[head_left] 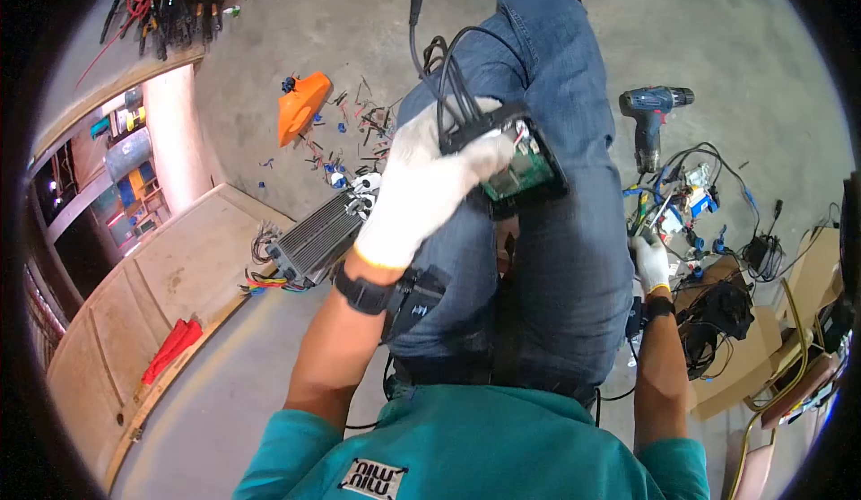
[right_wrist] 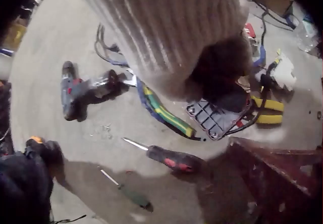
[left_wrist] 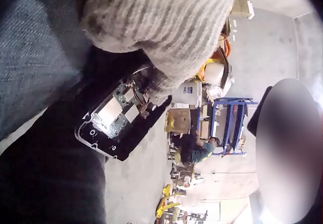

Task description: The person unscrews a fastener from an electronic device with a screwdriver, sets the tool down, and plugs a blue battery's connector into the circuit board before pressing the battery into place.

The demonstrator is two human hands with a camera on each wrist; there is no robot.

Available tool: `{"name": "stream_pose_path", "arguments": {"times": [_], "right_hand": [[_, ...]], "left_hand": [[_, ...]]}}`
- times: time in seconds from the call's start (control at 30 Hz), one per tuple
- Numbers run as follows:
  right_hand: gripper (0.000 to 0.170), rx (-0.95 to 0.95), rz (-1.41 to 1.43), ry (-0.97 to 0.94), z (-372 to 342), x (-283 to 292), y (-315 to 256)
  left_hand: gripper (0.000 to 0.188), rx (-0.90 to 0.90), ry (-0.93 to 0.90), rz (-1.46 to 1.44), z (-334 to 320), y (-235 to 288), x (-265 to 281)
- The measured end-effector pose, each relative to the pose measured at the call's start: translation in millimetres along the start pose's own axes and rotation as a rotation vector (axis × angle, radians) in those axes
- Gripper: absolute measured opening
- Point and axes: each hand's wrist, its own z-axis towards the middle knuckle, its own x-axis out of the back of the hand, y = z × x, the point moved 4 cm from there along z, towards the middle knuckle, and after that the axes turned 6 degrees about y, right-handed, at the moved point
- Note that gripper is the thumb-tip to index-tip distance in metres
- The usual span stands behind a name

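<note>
The left hand (head_left: 421,173) grips a circuit-board case (head_left: 536,180) above the legs (head_left: 574,249). Apart, the right hand (head_left: 651,262) blocks the view; I can't tell its hold. Beside the left lies a finned unit (head_left: 316,236); beyond the right, a drill (head_left: 649,116).

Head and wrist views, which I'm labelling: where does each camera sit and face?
Head: worn on the head, facing forward and down; left hand, right hand, arms, jeans show.
Left wrist: worn there, facing the open case; left hand, jeans show.
Right wrist: worn there, facing drill and floor; right hand, probably a leg show.
Head shares the open case with left wrist, the drill with right.
</note>
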Motion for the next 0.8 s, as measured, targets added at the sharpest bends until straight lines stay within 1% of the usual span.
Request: {"name": "stream_pose_path", "arguments": {"times": [0.03,0.07,0.1,0.17,0.2,0.23,0.27,0.3,0.37,0.4,0.43,0.5,0.53,0.57,0.63,0.67,0.7,0.77,0.8], "right_hand": [[0.032,-0.059,0.155,0.002,-5.5,5.0,-23.4],[0.031,0.03,0.103,0.08,15.0,12.5,-19.3],[0.032,0.162,0.161,0.093,-21.2,29.6,-41.0],[0.033,0.177,0.186,0.077,-69.7,48.4,-85.1],[0.033,0.199,0.243,0.045,-91.7,48.4,-100.7],[0.034,0.244,0.296,0.03,-108.8,50.8,-118.3],[0.038,0.384,0.209,0.074,-123.4,55.7,-132.4],[0.045,0.494,0.196,0.09,-140.5,60.2,-147.7],[0.049,0.621,0.201,0.137,-176.8,62.8,-172.2],[0.047,0.601,0.199,0.099,-207.9,61.4,-192.7],[0.047,0.606,0.195,0.103,-225.4,60.8,-205.2],[0.046,0.663,0.076,0.002,-260.8,53.8,-225.5],[0.047,0.555,0.061,-0.061,-276.4,49.6,-234.3],[0.047,0.555,0.052,-0.057,-286.8,45.9,-241.0],[0.05,0.745,-0.13,-0.035,-304.7,34.5,-256.2],[0.053,0.807,-0.165,0.001,-314.1,29.2,-261.7],[0.053,0.805,-0.172,-0.001,-316.1,23.9,-262.4],[0.052,0.978,-0.221,0.049,-321.0,17.1,-269.4],[0.051,1.016,-0.252,0.06,-321.9,15.3,-271.7]], "left_hand": [[0.032,0.016,0.001,-0.032,10.5,-7.5,-3.1],[0.03,0.017,-0.032,-0.141,22.4,-22.3,-5.2],[0.03,-0.051,-0.017,-0.159,-13.9,-18.6,7.0],[0.029,-0.044,-0.013,-0.292,-23.6,-24.0,9.3],[0.034,-0.04,-0.023,-0.266,-30.6,-21.4,11.3],[0.034,-0.057,-0.02,-0.276,-32.8,-22.3,13.0],[0.034,-0.072,-0.016,-0.258,-34.5,-25.3,14.5],[0.033,-0.089,-0.014,-0.243,-35.1,-29.4,15.4],[0.034,-0.114,-0.026,-0.256,-38.6,-35.7,19.3],[0.034,-0.146,-0.013,-0.219,-38.6,-37.7,20.6],[0.034,-0.172,-0.001,-0.178,-35.4,-39.7,19.6],[0.034,-0.164,0.013,-0.165,-29.8,-49.8,19.3],[0.034,-0.204,0.029,-0.131,-26.5,-52.9,18.7],[0.035,-0.244,0.044,-0.094,-24.7,-56.6,18.1],[0.034,-0.255,0.058,-0.08,-28.7,-54.1,18.7],[0.033,-0.249,0.054,-0.076,-30.6,-53.4,18.8],[0.032,-0.246,0.05,-0.072,-30.6,-54.6,18.1],[0.029,-0.241,0.054,-0.091,-28.6,-57.0,16.3],[0.028,-0.254,0.048,-0.111,-27.1,-56.2,15.1]]}}
